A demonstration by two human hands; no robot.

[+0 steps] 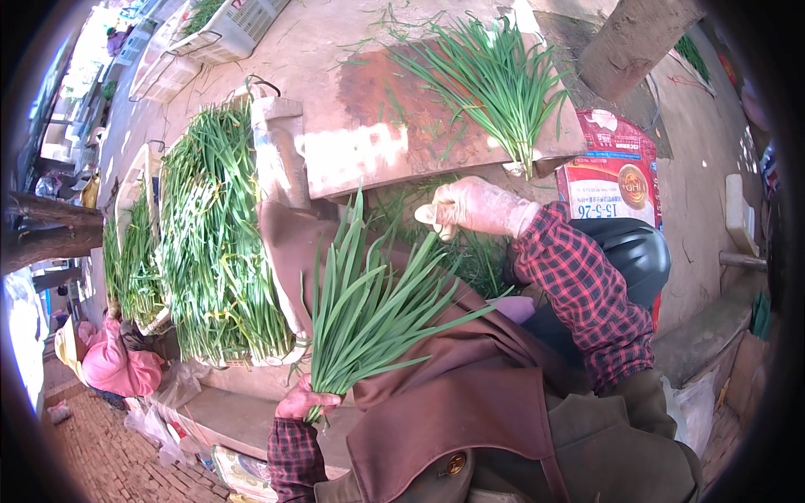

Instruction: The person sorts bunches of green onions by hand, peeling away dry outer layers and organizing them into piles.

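Note:
My left hand [309,400] grips a bunch of garlic chives [371,314] near its cut base, and the flat green leaves fan out over my brown apron [453,402]. Above the leaf tips is my right hand [481,204], in a pale, thin glove, its fingers curled together with nothing visible in them. Just beyond it, a second bunch of chives [503,94] lies on a worn board [377,94], stem ends towards me. Loose green trimmings [478,267] lie below my right hand.
To the left, a crate is heaped with chives [217,251], beside another filled crate [135,270]. White plastic crates [220,38] stand farther off. A printed red sack [607,170] lies by my knee, near a tree trunk [635,47]. A person in pink [122,361] sits at left.

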